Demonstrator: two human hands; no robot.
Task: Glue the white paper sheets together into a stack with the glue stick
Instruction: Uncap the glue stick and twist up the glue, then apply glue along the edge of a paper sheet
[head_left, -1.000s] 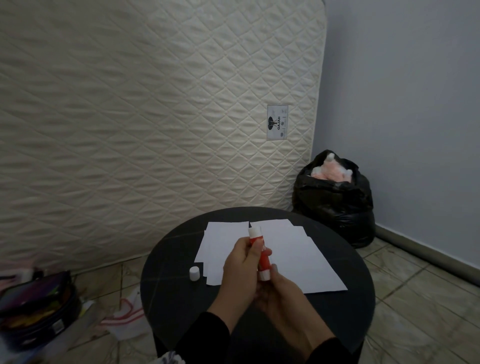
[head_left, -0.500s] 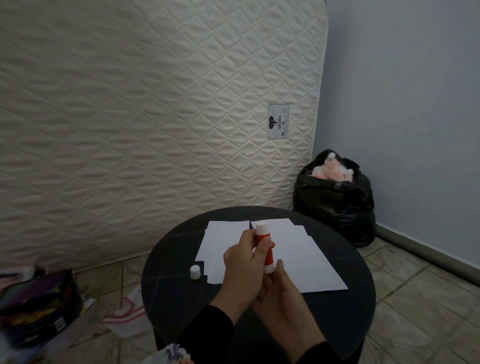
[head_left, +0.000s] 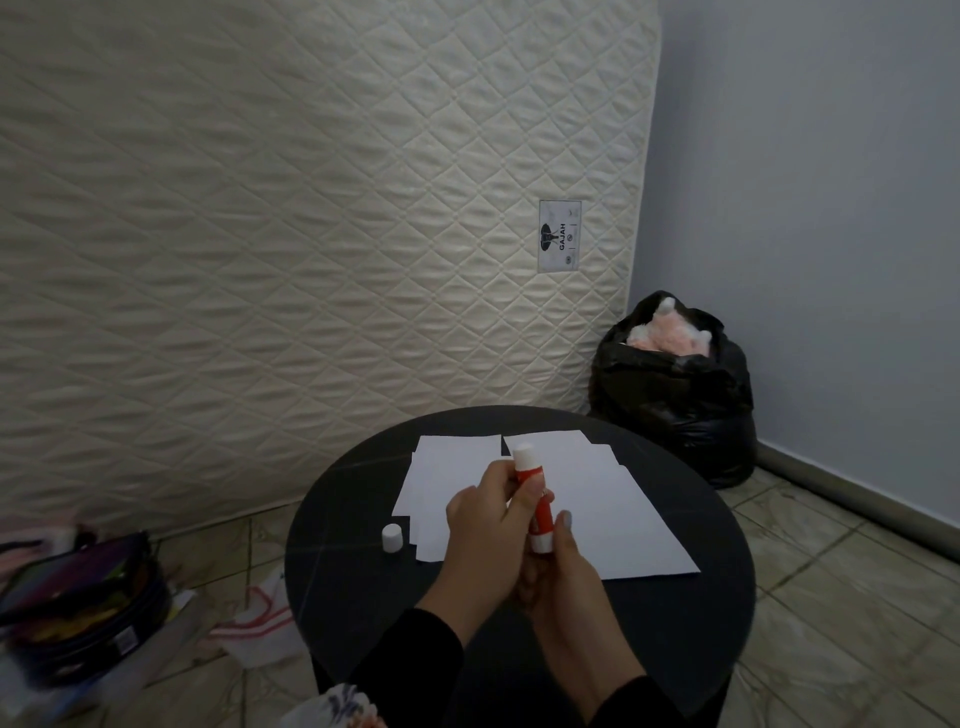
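Several white paper sheets (head_left: 602, 499) lie overlapping on the round black table (head_left: 691, 618). A red glue stick (head_left: 535, 499) with white ends stands nearly upright above the sheets' near edge, uncapped. My left hand (head_left: 485, 540) grips its upper red body with thumb and fingers. My right hand (head_left: 566, 587) holds its white base from below. The small white cap (head_left: 391, 538) stands on the table, left of the sheets.
A quilted cream mattress (head_left: 311, 234) leans upright behind the table. A black rubbish bag (head_left: 675, 395) sits in the right corner by the grey wall. An open dark pencil case (head_left: 78, 608) and a white cloth (head_left: 260, 623) lie on the tiled floor at left.
The glue stick and both hands have shifted slightly right and a little farther over the sheets. The grip is the same.
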